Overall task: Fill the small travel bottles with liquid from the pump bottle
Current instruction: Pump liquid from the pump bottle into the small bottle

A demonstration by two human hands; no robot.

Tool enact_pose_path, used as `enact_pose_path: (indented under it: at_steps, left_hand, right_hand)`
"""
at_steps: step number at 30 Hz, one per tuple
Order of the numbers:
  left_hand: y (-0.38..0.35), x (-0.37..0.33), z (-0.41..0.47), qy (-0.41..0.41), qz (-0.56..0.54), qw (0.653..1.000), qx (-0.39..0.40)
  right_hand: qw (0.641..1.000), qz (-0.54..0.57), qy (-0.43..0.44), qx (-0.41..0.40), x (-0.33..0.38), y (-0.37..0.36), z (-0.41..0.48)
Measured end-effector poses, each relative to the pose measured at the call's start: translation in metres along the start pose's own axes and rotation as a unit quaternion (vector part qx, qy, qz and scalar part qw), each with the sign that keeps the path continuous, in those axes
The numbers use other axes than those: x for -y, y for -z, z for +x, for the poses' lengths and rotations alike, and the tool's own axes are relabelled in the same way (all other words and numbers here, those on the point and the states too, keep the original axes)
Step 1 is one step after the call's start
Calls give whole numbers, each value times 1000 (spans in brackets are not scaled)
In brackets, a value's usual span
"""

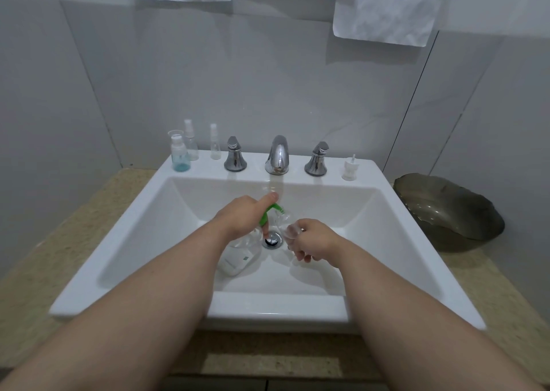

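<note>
Your left hand grips the pump bottle, held tilted low in the sink basin, with the forefinger laid on its green pump head. Your right hand clasps a clear travel bottle, its mouth close to the nozzle (contact cannot be judged), just above the drain. On the back ledge, left of the faucet, stand a blue-tinted bottle and a clear spray bottle. A loose white cap stands on the right.

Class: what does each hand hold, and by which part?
The left hand grips the pump bottle near its neck, forefinger on the green pump head. The right hand holds a small clear bottle around its body.
</note>
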State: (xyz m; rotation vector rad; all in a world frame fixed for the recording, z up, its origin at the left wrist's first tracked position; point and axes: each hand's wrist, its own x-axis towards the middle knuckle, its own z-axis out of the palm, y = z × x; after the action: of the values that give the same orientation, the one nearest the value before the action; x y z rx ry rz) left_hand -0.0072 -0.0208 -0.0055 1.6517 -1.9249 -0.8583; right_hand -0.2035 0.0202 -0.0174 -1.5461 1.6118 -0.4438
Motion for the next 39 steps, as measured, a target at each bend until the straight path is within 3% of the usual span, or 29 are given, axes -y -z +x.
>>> enact_pose_path:
  at_steps: [17,39]
  left_hand:
    - [0,0,3,0,3,1000,23]
    - [3,0,-3,2,12,1000,-5]
  right_hand:
    - [1000,-2,-9,8,1,0,-1]
    - [1000,14,-4,6,1,1,-2]
